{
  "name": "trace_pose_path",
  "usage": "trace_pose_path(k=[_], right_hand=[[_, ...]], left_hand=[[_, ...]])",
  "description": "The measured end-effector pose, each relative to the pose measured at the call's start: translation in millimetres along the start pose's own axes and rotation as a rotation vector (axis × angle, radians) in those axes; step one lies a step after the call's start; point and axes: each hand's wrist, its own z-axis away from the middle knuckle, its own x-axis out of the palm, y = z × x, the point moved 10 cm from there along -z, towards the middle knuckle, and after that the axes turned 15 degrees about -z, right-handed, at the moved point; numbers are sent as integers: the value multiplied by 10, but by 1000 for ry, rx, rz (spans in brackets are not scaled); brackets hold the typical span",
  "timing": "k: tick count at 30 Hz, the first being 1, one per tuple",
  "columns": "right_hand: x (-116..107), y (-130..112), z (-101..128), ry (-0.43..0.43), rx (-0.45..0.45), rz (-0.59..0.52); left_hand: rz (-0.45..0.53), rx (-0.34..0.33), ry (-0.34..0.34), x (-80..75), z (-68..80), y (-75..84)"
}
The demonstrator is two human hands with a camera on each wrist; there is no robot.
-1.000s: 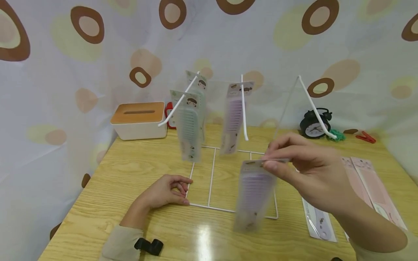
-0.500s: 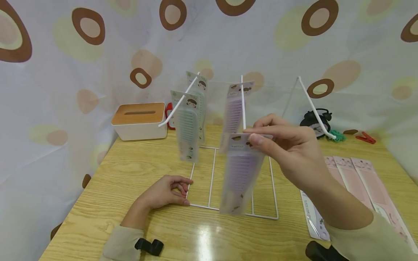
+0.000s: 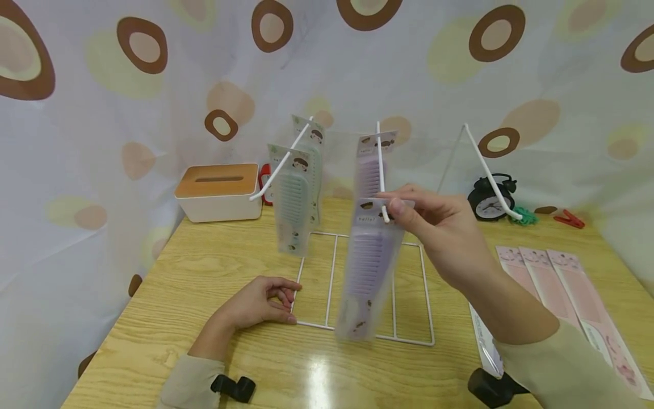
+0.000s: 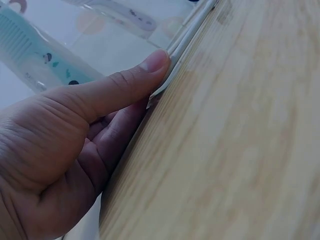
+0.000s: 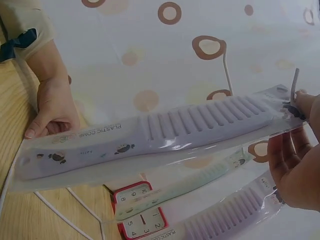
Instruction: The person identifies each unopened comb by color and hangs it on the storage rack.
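Head view: right hand (image 3: 444,233) pinches the top edge of a lilac plastic comb in a clear sleeve (image 3: 369,267) and holds its hanging hole at the tip of the middle prong of the white wire display rack (image 3: 380,170). The comb hangs in front of the rack, above its base frame. Left hand (image 3: 260,301), fingers curled, presses the near-left corner of the rack base onto the wooden worktop (image 3: 204,267). Green packaged combs (image 3: 293,199) hang on the rack's left prong.

Left wrist view: thumb (image 4: 125,85) lies along the base wire, holding it down.

Right wrist view: fingertips (image 5: 292,150) grip the sleeve at its hole end. The package appears light, flexible and slippery; the header by the hole is the best hold.
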Motion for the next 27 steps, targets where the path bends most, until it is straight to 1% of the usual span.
trace_pose_path(k=[5, 9, 13, 15, 19, 21, 23, 27], right_hand=[[-175, 95, -91, 120, 40, -35], [-299, 155, -204, 176, 45, -87], [-409, 215, -316, 216, 33, -113], [-451, 239, -372, 228, 16, -139], [-502, 274, -468, 233, -26, -220], [-518, 283, -497, 230, -43, -243], [-527, 289, -511, 223, -51, -251], [-556, 311, -508, 214, -47, -228]], left_hand=[[-1, -8, 2, 2, -6, -9], [3, -13, 2, 4, -11, -19], [2, 1, 1, 4, 1, -15], [1, 7, -1, 4, 6, -17], [15, -7, -1, 10, 1, -26], [18, -15, 0, 14, -3, -30], [19, -17, 3, 16, -7, -28], [9, -11, 5, 10, -6, -18]])
